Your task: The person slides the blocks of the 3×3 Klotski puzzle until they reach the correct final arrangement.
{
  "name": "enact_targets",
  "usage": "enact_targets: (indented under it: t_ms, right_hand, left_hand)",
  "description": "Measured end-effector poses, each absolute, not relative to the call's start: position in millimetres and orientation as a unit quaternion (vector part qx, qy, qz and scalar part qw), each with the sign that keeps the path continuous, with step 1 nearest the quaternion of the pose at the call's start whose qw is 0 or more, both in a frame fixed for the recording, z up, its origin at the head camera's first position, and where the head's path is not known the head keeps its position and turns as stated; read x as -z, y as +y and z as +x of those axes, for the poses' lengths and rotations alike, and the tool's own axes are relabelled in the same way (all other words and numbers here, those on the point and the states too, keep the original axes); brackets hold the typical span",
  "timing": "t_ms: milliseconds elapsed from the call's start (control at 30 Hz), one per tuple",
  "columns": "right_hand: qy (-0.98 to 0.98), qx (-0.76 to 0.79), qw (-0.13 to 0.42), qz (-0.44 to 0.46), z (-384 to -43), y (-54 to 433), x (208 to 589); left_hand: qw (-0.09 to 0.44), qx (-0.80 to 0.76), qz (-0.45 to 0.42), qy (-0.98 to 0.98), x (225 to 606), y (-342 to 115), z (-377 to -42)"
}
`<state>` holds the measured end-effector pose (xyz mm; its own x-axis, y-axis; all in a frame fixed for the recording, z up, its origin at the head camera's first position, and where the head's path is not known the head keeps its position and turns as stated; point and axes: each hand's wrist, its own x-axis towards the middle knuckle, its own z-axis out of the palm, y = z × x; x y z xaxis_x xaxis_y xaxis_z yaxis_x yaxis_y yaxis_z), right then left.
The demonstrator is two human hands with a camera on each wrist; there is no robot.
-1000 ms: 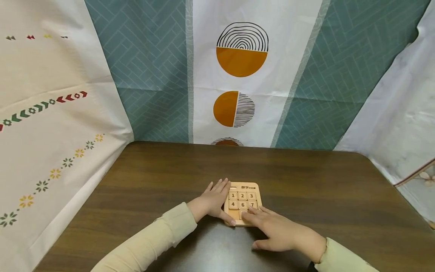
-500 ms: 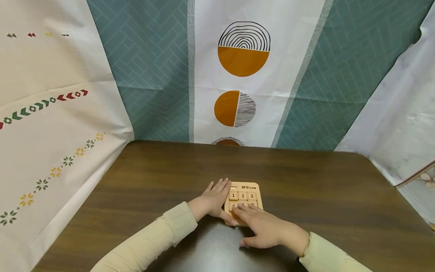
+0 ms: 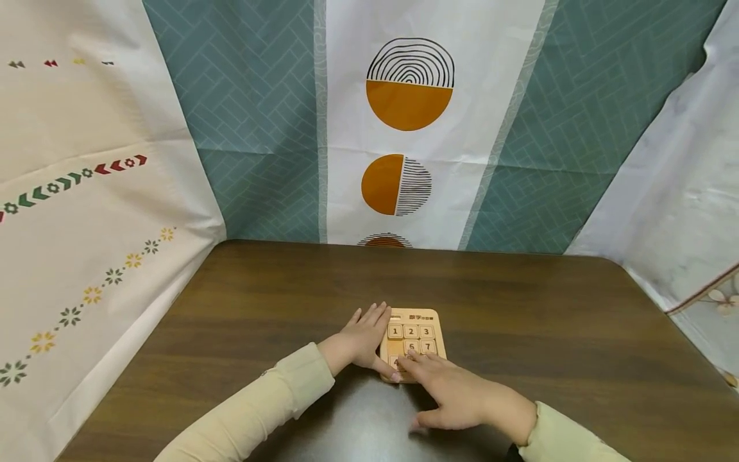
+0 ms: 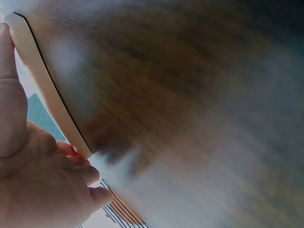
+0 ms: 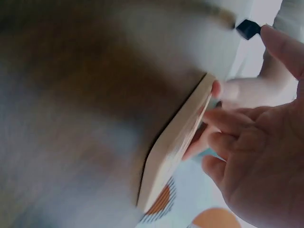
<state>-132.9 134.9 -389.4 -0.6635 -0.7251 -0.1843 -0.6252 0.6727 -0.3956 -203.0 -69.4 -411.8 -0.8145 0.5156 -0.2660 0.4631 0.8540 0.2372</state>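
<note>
A wooden number sliding puzzle (image 3: 437, 330) lies flat on the table. My left hand (image 3: 365, 340) holds it by its left side, fingers along the far left edge and thumb at the near left corner. The left wrist view shows the puzzle's side (image 4: 47, 85) spanned between thumb and fingers. My right hand (image 3: 456, 388) is over the near part of the board, fingertips on or just above the tiles, thumb held apart. Tiles 1, 2 and 3 form the top row; 6 and 7 sit below. The 4 tile (image 3: 394, 362) is at bottom left, under a vacant cell. My right fingers hide other tiles.
The dark wooden table (image 3: 288, 282) extends around the puzzle. A patterned cloth (image 3: 265, 192) hangs behind its far edge, and pale cloths (image 3: 86, 212) hang along both sides.
The 4 tile has slid down into the bottom left cell, leaving the cell above vacant. My right hand moved left over the board, then slightly back right. My left hand stayed put.
</note>
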Motion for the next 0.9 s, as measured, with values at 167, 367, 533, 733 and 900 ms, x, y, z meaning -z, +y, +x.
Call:
enact_targets:
  t_ms: [167, 367, 533, 733, 900]
  right_hand:
    - [0.911, 0.162, 0.163, -0.343, -142, 140, 391]
    - [0.906, 0.174, 0.177, -0.344, -147, 134, 393]
    - [0.901, 0.166, 0.178, -0.360, -150, 121, 396]
    - [0.900, 0.161, 0.183, -0.361, -145, 122, 393]
    - [0.907, 0.135, 0.157, -0.366, -125, 138, 388]
  left_hand:
    - [0.169, -0.088, 0.256, 0.948, 415, -68, -203]
    - [0.168, -0.085, 0.254, 0.949, 414, -69, -204]
    - [0.166, -0.084, 0.254, 0.949, 413, -71, -203]
    - [0.163, -0.085, 0.254, 0.950, 415, -72, -202]
    - [0.163, -0.081, 0.255, 0.950, 414, -72, -204]
